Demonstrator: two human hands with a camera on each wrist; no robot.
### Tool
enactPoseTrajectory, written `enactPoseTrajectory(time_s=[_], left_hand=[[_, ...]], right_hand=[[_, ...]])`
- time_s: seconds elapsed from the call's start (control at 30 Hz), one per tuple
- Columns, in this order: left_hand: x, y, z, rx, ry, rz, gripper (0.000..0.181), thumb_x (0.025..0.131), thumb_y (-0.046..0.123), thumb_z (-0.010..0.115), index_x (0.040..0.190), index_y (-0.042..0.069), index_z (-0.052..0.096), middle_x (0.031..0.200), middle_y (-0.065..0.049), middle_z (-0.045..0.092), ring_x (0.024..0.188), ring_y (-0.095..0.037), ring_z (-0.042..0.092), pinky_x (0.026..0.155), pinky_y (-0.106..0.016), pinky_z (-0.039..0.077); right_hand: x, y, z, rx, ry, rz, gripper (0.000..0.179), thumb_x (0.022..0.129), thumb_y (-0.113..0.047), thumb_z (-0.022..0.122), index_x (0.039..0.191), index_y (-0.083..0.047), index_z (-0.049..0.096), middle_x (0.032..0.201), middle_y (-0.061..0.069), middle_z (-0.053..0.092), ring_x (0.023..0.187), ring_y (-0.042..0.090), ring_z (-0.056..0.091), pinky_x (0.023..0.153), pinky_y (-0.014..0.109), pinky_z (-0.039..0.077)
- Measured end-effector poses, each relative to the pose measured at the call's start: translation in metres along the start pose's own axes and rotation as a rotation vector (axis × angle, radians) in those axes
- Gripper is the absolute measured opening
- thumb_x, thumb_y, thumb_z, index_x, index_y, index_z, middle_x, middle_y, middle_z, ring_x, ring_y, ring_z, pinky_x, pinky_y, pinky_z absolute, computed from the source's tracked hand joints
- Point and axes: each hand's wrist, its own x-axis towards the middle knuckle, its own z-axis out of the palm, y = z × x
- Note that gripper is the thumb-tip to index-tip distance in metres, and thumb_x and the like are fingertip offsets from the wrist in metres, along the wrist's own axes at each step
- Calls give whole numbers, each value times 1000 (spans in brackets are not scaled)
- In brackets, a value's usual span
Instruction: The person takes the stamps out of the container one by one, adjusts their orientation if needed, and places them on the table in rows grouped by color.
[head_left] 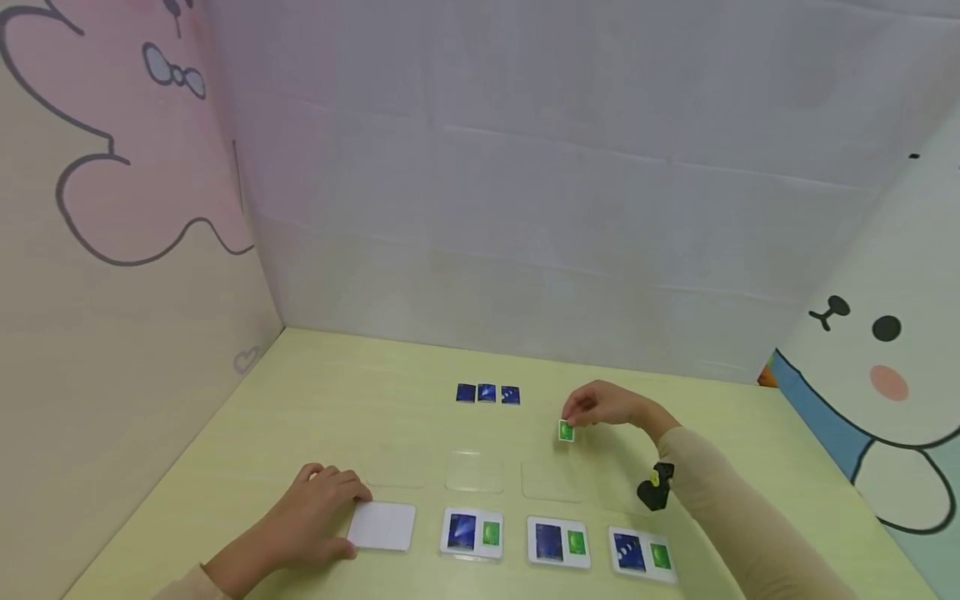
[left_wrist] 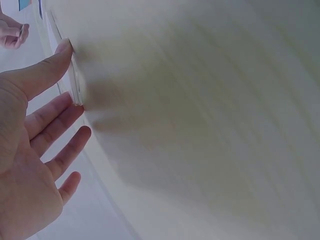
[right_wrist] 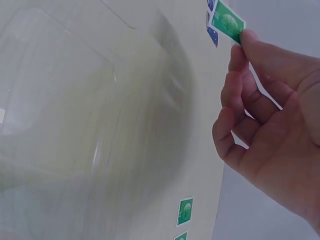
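A small green stamp (head_left: 566, 431) is pinched between thumb and index finger of my right hand (head_left: 606, 405), above the table; in the right wrist view the stamp (right_wrist: 228, 21) shows a round pale motif and a white border. My left hand (head_left: 318, 517) holds a blank white card (head_left: 382, 526) by its left side, thumb at the near corner and fingertips at the far one. The left wrist view shows this card (left_wrist: 73, 80) nearly edge-on. Right of it lie three white cards (head_left: 558, 542), each bearing a blue stamp (head_left: 461, 532) and a green one (head_left: 491, 533).
Behind the cards lies a row of clear rounded plastic pieces (head_left: 474, 472). Three blue stamps (head_left: 487, 392) lie farther back. More green stamps (right_wrist: 184, 210) rest on the table in the right wrist view. Walls with cartoon drawings (head_left: 885, 333) enclose the table.
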Motion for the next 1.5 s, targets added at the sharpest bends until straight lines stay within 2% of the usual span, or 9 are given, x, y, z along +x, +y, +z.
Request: enactPoseTrajectory(time_s=[0.07,0.17,0.43,0.53,0.87,1.07,1.33,1.5], left_hand=[[1,0,0,4,2,3,52,59,41,85,103,22,64,102,11,64,96,-14,56,92,-51,36],[1,-1,0,9,0,2,52,59,41,85,103,22,64,102,11,64,96,-14,56,92,-51,36],[1,2,-2,0,-14,-12,52,60,41,85,103,22,64,103,11,65,97,-15,56,93,-52,36],[0,2,-2,-1,-19,-16,52,60,41,85,103,22,65,103,10,65,97,-15,56,94,-52,36],[1,1,0,26,-8,-8,53,59,43,85,103,22,64,103,10,65,96,-15,56,92,-51,37],[1,1,1,30,-7,-7,53,59,43,84,104,22,64,103,10,65,96,-15,56,92,-51,37],[1,1,-1,26,-14,-8,53,60,43,85,103,22,64,103,10,65,96,-15,56,92,-50,37],[1,1,0,21,-4,-3,52,60,42,85,103,22,64,103,11,65,96,-15,56,91,-50,37]], right_hand=[[-1,1,-2,-10,-2,19,18,90,-19,65,100,-4,69,88,1,69,74,6,54,69,28,48],[-2,3,-5,-23,-5,28,18,90,-18,65,100,-3,69,88,4,69,74,7,53,69,30,47],[-6,12,-13,-42,-15,69,18,89,-17,66,99,-2,68,83,-2,64,71,9,49,65,27,44],[-7,16,-16,-61,-6,71,18,89,-16,66,98,-1,68,84,-1,66,72,9,51,66,26,45],[-13,19,-23,-66,34,85,19,89,-15,66,100,0,68,90,6,71,74,9,54,69,32,49],[-16,21,-26,-59,44,60,20,89,-14,66,100,3,68,93,12,71,78,10,59,71,35,52],[-16,23,-25,-103,101,67,17,86,-9,68,96,5,69,89,15,72,75,9,60,68,24,50],[-16,26,-25,-162,136,85,14,85,-8,69,93,4,71,86,13,73,73,9,58,67,23,48]])
